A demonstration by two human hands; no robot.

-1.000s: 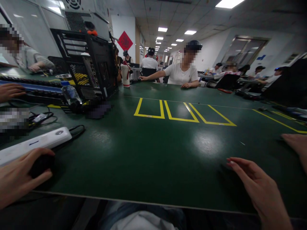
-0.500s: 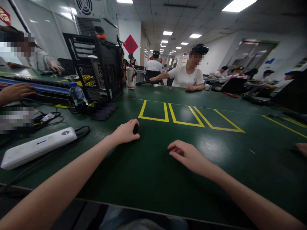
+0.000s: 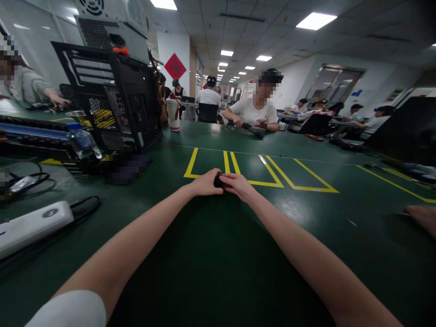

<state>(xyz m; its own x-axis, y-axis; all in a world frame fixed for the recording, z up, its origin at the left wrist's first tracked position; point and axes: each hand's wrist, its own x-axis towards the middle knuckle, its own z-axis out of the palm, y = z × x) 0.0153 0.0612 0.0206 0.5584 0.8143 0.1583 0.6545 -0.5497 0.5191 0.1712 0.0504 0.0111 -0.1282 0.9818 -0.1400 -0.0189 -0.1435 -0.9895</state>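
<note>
Both my arms reach out over the dark green table (image 3: pixel 211 254). My left hand (image 3: pixel 206 184) and my right hand (image 3: pixel 238 185) meet near the front edge of the yellow taped boxes (image 3: pixel 235 170). Between their fingertips sits a small black object (image 3: pixel 218 180), and both hands close on it. Most of the object is hidden by my fingers, so its shape is unclear.
A white power strip (image 3: pixel 32 225) with a black cable lies at the left. Behind it stand an open black computer case (image 3: pixel 112 100), a water bottle (image 3: pixel 81 141) and a cup (image 3: pixel 173 114). A person in white (image 3: pixel 254 113) sits across. Someone's fingers (image 3: pixel 422 218) rest at the right edge.
My left hand carried the small black object from the near left edge out to the table's middle. My right hand moved left and forward and joined it on the object.
</note>
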